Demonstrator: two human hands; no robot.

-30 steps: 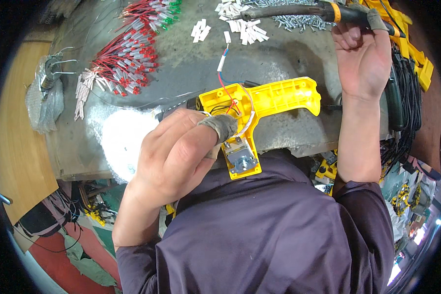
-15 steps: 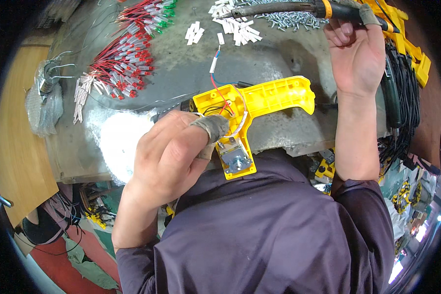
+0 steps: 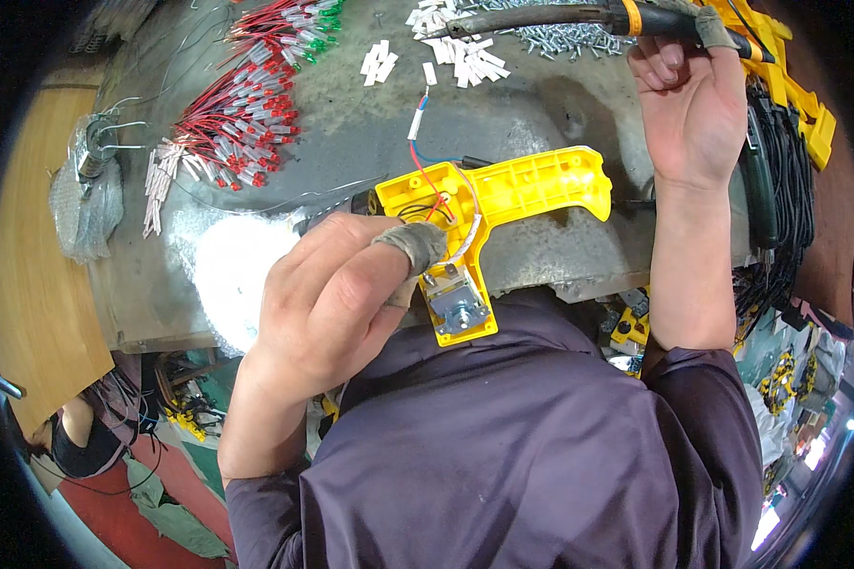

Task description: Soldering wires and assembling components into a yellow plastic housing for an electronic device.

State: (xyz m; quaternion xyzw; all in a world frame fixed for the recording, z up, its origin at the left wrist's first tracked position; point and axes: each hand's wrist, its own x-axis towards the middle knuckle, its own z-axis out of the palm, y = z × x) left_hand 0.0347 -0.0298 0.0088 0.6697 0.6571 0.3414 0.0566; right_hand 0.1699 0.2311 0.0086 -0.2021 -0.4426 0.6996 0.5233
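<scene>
My left hand (image 3: 327, 289) is closed at the left edge of a yellow plastic housing half (image 3: 541, 185), a grey wrap around one finger. Its fingertips are partly hidden against the housing. Inside lie red, black and white wires and a metal switch-like block (image 3: 458, 308) with a screw. A red and a blue wire rise out of it into a white sleeve (image 3: 416, 125) on the bench. At the upper right my right hand (image 3: 688, 119) grips the dark handle of a soldering iron (image 3: 550, 17), its long barrel pointing left above the bench, apart from the housing.
Red-wired indicator lamps (image 3: 247, 123) lie heaped on the metal bench (image 3: 361, 114), beside white sleeves (image 3: 465, 59) and screws (image 3: 569, 40). Black cables (image 3: 792, 180) and yellow housings (image 3: 811, 114) sit at the right. Bubble wrap (image 3: 223, 275) lies left of my left hand. Another person's arm (image 3: 76, 424) shows lower left.
Both hands, the housing and the soldering iron stay almost still. At the lower left, more of the other person's arm has come into view.
</scene>
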